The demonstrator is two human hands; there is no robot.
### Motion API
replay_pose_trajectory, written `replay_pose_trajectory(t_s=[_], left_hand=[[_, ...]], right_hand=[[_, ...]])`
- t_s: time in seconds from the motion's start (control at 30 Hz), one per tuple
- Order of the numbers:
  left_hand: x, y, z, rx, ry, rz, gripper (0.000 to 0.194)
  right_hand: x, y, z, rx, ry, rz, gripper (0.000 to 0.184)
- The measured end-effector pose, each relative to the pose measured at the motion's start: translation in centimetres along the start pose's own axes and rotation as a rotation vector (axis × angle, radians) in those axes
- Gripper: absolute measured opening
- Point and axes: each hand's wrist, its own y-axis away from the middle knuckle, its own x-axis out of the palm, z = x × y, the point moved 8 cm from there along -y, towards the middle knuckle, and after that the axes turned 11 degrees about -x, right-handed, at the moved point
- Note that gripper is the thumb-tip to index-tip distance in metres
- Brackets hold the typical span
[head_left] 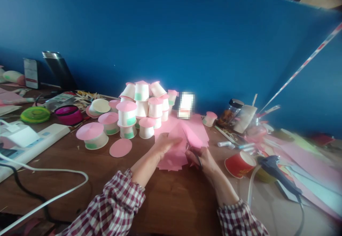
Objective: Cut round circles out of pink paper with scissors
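My left hand (169, 144) is closed on a piece of pink paper (191, 136), pinching its left side. In my right hand (203, 158) is a pair of scissors (199, 162), its dark handle showing at the fingers and its blades mostly hidden by the paper. More pink sheets (171, 163) with jagged edges lie on the table under both hands. Left of my left hand lies a flat pink paper disc (120, 148). Beyond it stand several white paper cups with pink cone tops, some stacked (127, 114).
A power strip (50, 136) and white cable (66, 172) lie at left. At right are a red paper cup (239, 164), a glue gun (280, 175), a dark-lidded jar (231, 111) and coloured paper sheets (315, 164). A blue wall (160, 32) rises behind the table.
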Motion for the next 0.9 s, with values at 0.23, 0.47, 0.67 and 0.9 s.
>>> replay_pose_trajectory(t_s=[0.23,0.47,0.67,0.9], left_hand=[[-0.41,0.34,-0.08,-0.03,0.024,-0.057,0.055],[-0.26,0.27,-0.16,-0.022,0.04,-0.012,0.054],[-0.1,-0.18,-0.02,-0.007,-0.002,0.032,0.053],[-0.08,-0.14,-0.14,0.019,0.009,0.039,0.055]], right_hand=[[-0.12,-0.01,0.06,-0.005,0.017,-0.005,0.03],[-0.11,0.0,0.1,-0.021,0.007,0.022,0.029],[-0.15,-0.03,0.49,-0.032,-0.005,0.031,0.029],[-0.12,0.04,0.34,-0.008,-0.008,0.008,0.03]])
